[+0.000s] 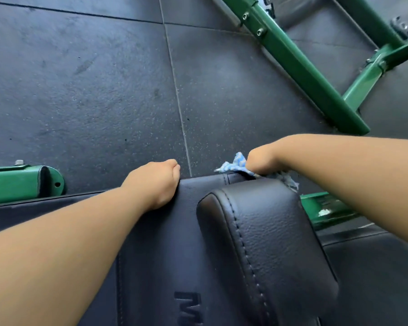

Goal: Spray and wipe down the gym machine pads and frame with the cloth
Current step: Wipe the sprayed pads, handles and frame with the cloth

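A black padded back pad fills the lower middle, with a raised black headrest pad on it. My left hand hooks over the far edge of the back pad, its fingers curled out of sight behind it. My right hand reaches over the far edge behind the headrest and grips a blue-and-white cloth; its fingers are hidden, and more of the cloth shows at the right of the wrist. No spray bottle is in view.
Green frame tubes run diagonally across the upper right. A green frame end with a bolt sits at the left, another green bar at the right beside a second black pad. Dark rubber floor tiles lie beyond.
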`<state>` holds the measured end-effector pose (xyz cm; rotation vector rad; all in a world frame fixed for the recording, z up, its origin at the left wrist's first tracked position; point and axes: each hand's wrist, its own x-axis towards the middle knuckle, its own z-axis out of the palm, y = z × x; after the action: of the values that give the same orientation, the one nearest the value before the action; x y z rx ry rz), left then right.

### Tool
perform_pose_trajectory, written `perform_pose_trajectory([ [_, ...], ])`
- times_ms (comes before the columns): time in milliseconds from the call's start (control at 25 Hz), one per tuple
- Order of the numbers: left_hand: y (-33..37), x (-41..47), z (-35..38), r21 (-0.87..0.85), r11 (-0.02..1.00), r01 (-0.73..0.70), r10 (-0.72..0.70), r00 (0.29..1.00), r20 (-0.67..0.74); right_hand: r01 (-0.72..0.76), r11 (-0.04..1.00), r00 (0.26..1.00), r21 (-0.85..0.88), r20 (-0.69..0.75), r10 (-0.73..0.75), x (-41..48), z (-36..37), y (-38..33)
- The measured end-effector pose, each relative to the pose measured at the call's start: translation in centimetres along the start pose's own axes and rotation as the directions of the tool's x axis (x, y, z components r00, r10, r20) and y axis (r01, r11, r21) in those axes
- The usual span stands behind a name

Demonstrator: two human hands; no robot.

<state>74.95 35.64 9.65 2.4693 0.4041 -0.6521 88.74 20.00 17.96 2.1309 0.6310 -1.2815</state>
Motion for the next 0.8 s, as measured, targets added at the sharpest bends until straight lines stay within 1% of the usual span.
perform_pose_trajectory([
  [80, 0.0, -0.2, 0.1, 0.009, 1.000, -0.007, 0.007, 1.000, -0.011, 0.077, 0.996, 0.995, 0.041, -0.070, -0.074, 0.0, -0.1, -0.9],
  [120, 0.1, -0.3, 0.0, 0.014, 1.000, -0.013, 0.014, 1.000, -0.023, 0.138, 0.986, 0.984, 0.092, -0.123, -0.126, 0.1, -0.1, -1.7],
  [160, 0.3, -0.4, -0.2, 0.015, 1.000, -0.019, 0.019, 0.999, -0.030, 0.176, 0.966, 0.977, 0.189, -0.150, -0.149, -0.1, -0.2, -2.3],
  [200, 0.4, -0.6, -0.3, 0.014, 1.000, -0.017, 0.018, 0.999, -0.028, 0.196, 0.950, 0.975, 0.241, -0.153, -0.163, 0.4, 0.0, -2.2],
  [240, 0.5, -0.7, -0.4, 0.019, 1.000, -0.019, 0.019, 1.000, -0.019, 0.177, 0.949, 0.979, 0.260, -0.144, -0.143, 0.6, 0.3, -1.7],
  [320, 0.4, -0.9, -0.4, 0.033, 0.999, -0.017, 0.016, 1.000, 0.007, 0.051, 0.963, 0.997, 0.265, -0.068, -0.034, 0.8, 1.2, 0.3],
  [360, 0.4, -1.0, -0.5, 0.038, 0.999, 0.004, -0.004, 1.000, 0.017, -0.026, 0.943, 1.000, 0.331, -0.007, 0.030, 0.6, 1.7, 1.4],
  [400, 0.5, -1.3, -0.6, 0.036, 0.999, 0.019, -0.020, 1.000, 0.011, -0.074, 0.920, 0.997, 0.386, 0.035, 0.065, 0.1, 2.2, 2.2],
  [480, 1.5, -2.0, -1.0, 0.020, 0.999, 0.029, -0.028, 0.999, -0.042, -0.084, 0.898, 0.996, 0.432, 0.063, 0.063, -0.8, 2.6, 2.9],
  [520, 2.2, -2.6, -1.3, 0.014, 1.000, 0.026, -0.024, 0.996, -0.085, -0.090, 0.842, 0.996, 0.532, 0.054, 0.072, -1.2, 2.4, 2.6],
  [560, 2.7, -3.1, -1.5, 0.020, 1.000, 0.024, -0.021, 0.993, -0.120, -0.037, 0.804, 0.999, 0.594, -0.004, 0.049, -1.6, 2.3, 2.3],
  [600, 3.3, -3.6, -1.7, 0.047, 0.999, 0.020, -0.013, 0.991, -0.132, 0.045, 0.778, 0.995, 0.627, -0.099, 0.022, -1.7, 2.0, 1.8],
  [640, 3.8, -4.1, -1.8, 0.083, 0.996, 0.009, 0.002, 0.991, -0.132, 0.105, 0.784, 0.987, 0.611, -0.160, -0.008, -1.7, 1.9, 1.5],
  [680, 4.0, -4.4, -1.6, 0.121, 0.993, -0.010, 0.026, 0.991, -0.132, 0.131, 0.796, 0.983, 0.591, -0.182, -0.027, -1.8, 1.8, 1.2],
  [720, 4.0, -4.6, -1.4, 0.162, 0.986, -0.023, 0.047, 0.989, -0.142, 0.104, 0.793, 0.990, 0.600, -0.139, -0.025, -1.6, 2.0, 1.2],
  [800, 3.4, -5.1, -0.9, 0.230, 0.971, -0.058, 0.097, 0.982, -0.162, -0.005, 0.744, 1.000, 0.668, 0.017, -0.009, -1.5, 2.6, 2.1],
])
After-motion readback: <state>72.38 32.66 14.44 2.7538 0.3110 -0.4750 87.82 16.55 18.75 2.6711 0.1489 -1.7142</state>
